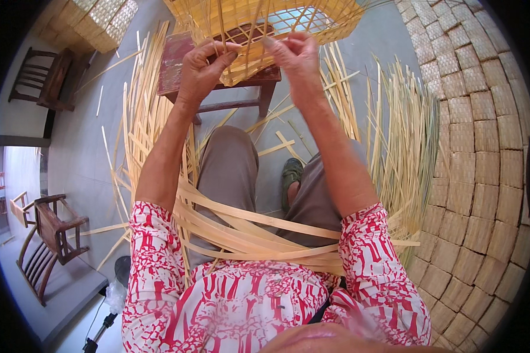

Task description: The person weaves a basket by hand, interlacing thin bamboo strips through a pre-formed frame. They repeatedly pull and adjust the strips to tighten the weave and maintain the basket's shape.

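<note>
A yellow woven bamboo basket with open lattice (300, 20) rests on a worn red wooden stool (174, 65) in front of me. My left hand (209, 67) pinches a thin upright bamboo strip at the basket's near edge. My right hand (297, 62) is closed at the near side of the lattice, thumb and fingertips on a strip just right of the upright ones. Wide pale bamboo strips (259, 232) lie across my lap, over both thighs.
Loose strips lie in long bundles at left (141, 117) and right (400, 141). Stacked woven pieces (474, 176) line the right side. Wooden chairs (53, 79) stand at left, one near a tipped chair (59, 229). More woven baskets (88, 23) sit at the upper left.
</note>
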A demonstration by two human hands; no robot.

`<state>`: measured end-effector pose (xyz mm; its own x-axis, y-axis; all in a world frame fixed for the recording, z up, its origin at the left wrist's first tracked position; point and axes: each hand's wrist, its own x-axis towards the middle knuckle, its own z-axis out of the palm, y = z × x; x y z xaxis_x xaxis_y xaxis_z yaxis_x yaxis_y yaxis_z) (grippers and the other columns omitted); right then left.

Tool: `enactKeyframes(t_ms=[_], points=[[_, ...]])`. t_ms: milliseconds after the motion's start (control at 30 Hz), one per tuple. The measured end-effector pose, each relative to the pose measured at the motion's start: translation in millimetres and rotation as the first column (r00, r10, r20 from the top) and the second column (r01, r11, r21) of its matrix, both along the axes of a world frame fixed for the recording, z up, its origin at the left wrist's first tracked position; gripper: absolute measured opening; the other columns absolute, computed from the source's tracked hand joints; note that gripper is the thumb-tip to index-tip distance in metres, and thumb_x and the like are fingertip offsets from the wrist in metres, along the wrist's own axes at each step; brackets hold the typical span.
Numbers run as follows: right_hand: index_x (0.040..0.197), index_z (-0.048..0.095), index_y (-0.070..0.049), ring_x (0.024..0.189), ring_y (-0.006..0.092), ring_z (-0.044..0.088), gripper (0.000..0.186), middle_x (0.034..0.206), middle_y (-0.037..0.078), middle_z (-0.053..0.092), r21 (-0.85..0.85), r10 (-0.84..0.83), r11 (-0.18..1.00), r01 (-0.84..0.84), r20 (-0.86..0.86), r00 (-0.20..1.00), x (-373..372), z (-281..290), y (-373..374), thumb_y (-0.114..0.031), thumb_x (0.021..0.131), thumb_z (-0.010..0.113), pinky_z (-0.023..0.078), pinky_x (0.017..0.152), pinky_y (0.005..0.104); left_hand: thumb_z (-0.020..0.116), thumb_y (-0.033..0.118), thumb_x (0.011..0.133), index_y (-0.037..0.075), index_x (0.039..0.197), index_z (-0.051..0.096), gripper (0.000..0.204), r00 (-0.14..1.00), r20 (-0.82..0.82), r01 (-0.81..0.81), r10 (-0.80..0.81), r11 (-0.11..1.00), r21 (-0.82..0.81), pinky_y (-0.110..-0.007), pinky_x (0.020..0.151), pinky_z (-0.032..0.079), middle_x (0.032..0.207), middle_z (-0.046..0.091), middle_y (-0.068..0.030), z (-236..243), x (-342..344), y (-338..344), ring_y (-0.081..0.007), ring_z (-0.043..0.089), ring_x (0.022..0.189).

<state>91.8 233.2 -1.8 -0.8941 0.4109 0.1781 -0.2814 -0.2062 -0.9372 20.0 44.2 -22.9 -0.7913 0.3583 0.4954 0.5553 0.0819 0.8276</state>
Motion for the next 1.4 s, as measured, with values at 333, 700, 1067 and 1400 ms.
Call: enactKeyframes(t_ms=[333, 700, 1067, 1400], points=[[0.110, 0.060, -0.007, 0.086, 0.0129, 0.057, 0.023, 0.093, 0.002, 0.059, -0.177, -0.074, 0.981, 0.084, 0.065, 0.995, -23, 1, 28, -0.024, 0.097, 0.068, 0.052, 0.083, 0.0351, 0.073, 0.007, 0.094, 0.004, 0.101, 0.078, 0.010, 0.998, -0.022, 0.060, -0.059, 0.997, 0.055, -0.021, 0.074, 0.051, 0.092, 0.070, 0.0004, -12, -15, 3, -0.0057, 0.062, 0.082], [0.099, 0.064, -0.005, 0.071, 0.0183, 0.062, 0.018, 0.078, 0.006, 0.065, 0.071, -0.248, 0.965, 0.251, -0.047, 0.968, -60, -42, 38, -0.021, 0.092, 0.071, 0.052, 0.068, 0.0353, 0.072, 0.009, 0.095, 0.000, 0.081, 0.066, 0.017, 0.992, -0.026, 0.118, -0.121, 0.990, -0.072, -0.021, 0.074, 0.051, 0.098, 0.077, -0.0003, -3, -18, 2, -0.0013, 0.056, 0.080], [0.086, 0.059, -0.007, 0.062, 0.0130, 0.051, 0.013, 0.068, 0.001, 0.055, 0.457, -0.397, 0.766, 0.452, -0.215, 0.892, -79, -42, 24, -0.006, 0.083, 0.071, 0.044, 0.059, 0.0325, 0.074, 0.014, 0.095, 0.007, 0.114, 0.074, 0.021, 0.991, 0.038, 0.133, -0.129, 0.982, -0.133, -0.024, 0.078, 0.050, 0.100, 0.073, 0.0008, -8, -35, -10, -0.0063, 0.060, 0.083], [0.089, 0.072, -0.002, 0.053, 0.0019, 0.047, 0.017, 0.062, -0.006, 0.055, 0.526, 0.012, 0.850, -0.026, 0.030, 0.999, 1, 11, 23, -0.015, 0.098, 0.067, 0.035, 0.046, 0.0224, 0.071, 0.007, 0.091, -0.002, 0.123, 0.063, 0.035, 0.973, 0.175, -0.132, 0.148, 0.986, -0.098, -0.026, 0.082, 0.051, 0.110, 0.064, -0.0031, -12, -28, -120, -0.0064, 0.057, 0.094]])
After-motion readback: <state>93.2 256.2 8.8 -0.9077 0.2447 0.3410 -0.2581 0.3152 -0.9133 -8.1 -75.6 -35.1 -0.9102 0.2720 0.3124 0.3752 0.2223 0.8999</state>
